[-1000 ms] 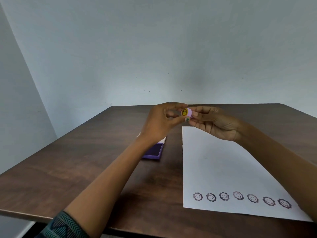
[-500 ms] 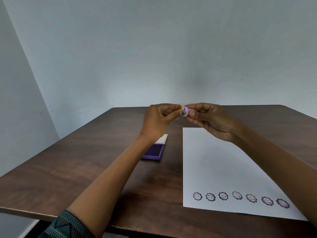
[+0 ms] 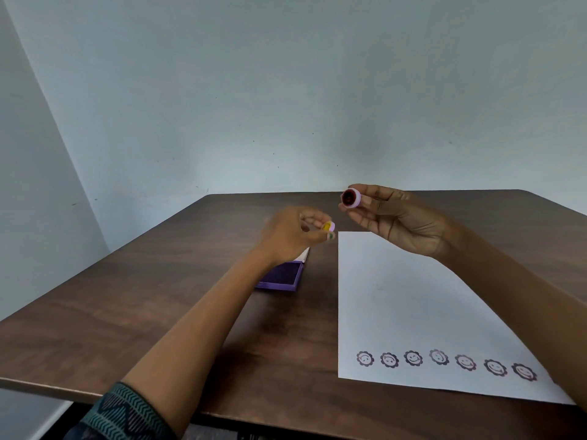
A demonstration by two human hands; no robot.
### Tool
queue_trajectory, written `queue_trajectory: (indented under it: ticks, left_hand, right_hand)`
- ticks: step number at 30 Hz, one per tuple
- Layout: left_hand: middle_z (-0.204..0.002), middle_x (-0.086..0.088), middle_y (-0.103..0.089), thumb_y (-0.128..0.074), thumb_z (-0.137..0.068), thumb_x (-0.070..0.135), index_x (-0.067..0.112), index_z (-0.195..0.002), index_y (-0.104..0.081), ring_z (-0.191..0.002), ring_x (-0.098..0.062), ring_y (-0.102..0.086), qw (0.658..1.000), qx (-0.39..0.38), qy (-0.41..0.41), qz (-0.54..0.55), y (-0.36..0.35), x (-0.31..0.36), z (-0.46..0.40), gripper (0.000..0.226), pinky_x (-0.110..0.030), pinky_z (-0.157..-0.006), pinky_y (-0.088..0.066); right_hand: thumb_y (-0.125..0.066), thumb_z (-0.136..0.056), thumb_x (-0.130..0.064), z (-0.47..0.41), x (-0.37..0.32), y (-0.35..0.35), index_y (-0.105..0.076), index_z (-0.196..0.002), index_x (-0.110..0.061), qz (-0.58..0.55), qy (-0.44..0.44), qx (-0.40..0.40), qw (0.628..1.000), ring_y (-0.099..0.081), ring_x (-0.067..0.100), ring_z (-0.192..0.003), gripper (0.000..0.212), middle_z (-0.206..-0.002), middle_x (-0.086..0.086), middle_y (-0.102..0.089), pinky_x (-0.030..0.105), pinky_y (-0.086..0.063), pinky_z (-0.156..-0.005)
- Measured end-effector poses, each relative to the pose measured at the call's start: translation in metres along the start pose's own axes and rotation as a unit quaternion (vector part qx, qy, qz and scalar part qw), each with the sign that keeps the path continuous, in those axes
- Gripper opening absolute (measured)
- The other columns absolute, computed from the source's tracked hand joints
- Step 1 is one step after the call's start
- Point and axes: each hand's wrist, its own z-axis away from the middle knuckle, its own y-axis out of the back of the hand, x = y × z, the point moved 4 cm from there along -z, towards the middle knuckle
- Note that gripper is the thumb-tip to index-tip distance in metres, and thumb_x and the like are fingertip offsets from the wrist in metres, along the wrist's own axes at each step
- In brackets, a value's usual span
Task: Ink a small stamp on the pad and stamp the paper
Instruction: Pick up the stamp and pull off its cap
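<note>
My right hand (image 3: 397, 222) pinches a small round pink stamp (image 3: 351, 197) above the table, its dark inked face turned toward me. My left hand (image 3: 290, 236) pinches the stamp's pink cap with a yellow top (image 3: 328, 227), lower and to the left of the stamp. Under my left wrist lies the open purple ink pad (image 3: 282, 276), partly hidden. The white paper (image 3: 413, 306) lies to the right on the table, with a row of several smiley flower prints (image 3: 444, 362) along its near edge.
The dark wooden table (image 3: 158, 312) stands against a pale wall, with another wall at the left. Its near edge runs along the bottom of the view, and the ink pad's white lid (image 3: 304, 254) stands up behind the pad.
The two hands, joined on the stamp before, have pulled apart. The cap went down and left with my left hand; the stamp stayed up in my right hand, its inked face now showing.
</note>
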Motion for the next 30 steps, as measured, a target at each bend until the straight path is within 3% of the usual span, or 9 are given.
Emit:
queue_trajectory:
  ticks: [3,6,8,24,30]
  left_hand:
    - [-0.089,0.015,-0.071,-0.071,-0.074,0.045,0.032,-0.093,-0.072,-0.093,-0.008,-0.062,0.992,-0.048,-0.001,-0.119,-0.008,-0.006,0.002,0.023,-0.039,-0.090,-0.036]
    - [-0.082,0.022,-0.065,-0.066,-0.077,0.051,0.039,-0.093,-0.069,-0.093,-0.003,-0.057,0.975,-0.062,-0.010,-0.215,-0.011,-0.006,0.004,0.020,-0.033,-0.076,-0.018]
    - [-0.082,0.022,-0.063,-0.064,-0.077,0.053,0.039,-0.096,-0.068,-0.090,-0.002,-0.053,0.969,-0.080,-0.012,-0.232,-0.013,-0.008,0.004,0.024,-0.033,-0.070,-0.015]
    - [-0.100,0.021,-0.068,-0.055,-0.086,0.050,0.046,-0.099,-0.066,-0.100,-0.003,-0.051,0.961,-0.114,-0.019,-0.250,-0.018,-0.007,0.005,0.018,-0.034,-0.072,-0.014]
    - [-0.106,0.018,-0.067,-0.055,-0.084,0.052,0.041,-0.099,-0.068,-0.109,-0.010,-0.048,0.948,-0.075,-0.022,-0.308,-0.010,-0.010,0.004,0.022,-0.034,-0.084,-0.017]
  right_hand:
    - [-0.054,-0.075,0.002,0.002,0.000,-0.003,-0.076,-0.085,-0.007,0.002,-0.009,-0.015,1.000,-0.073,0.022,-0.089,0.026,-0.091,0.008,-0.077,0.024,-0.059,-0.072]
    - [-0.054,-0.073,0.001,0.003,-0.001,-0.005,-0.076,-0.085,-0.007,0.004,-0.012,-0.024,1.000,-0.073,0.022,-0.089,0.027,-0.091,0.008,-0.077,0.024,-0.059,-0.072]
    - [-0.054,-0.072,0.000,0.003,0.000,-0.005,-0.076,-0.086,-0.007,0.008,-0.012,-0.026,1.000,-0.073,0.022,-0.089,0.027,-0.091,0.008,-0.077,0.024,-0.059,-0.073]
    - [-0.056,-0.077,-0.005,0.004,0.000,-0.004,-0.077,-0.083,-0.009,0.022,-0.029,-0.004,0.999,-0.074,0.019,-0.082,0.023,-0.086,0.005,-0.077,0.023,-0.059,-0.069]
    - [-0.055,-0.088,-0.010,0.001,-0.001,0.001,-0.068,-0.086,-0.012,0.023,-0.015,0.070,0.997,-0.072,0.012,-0.066,0.013,-0.074,0.001,-0.076,0.021,-0.058,-0.061]
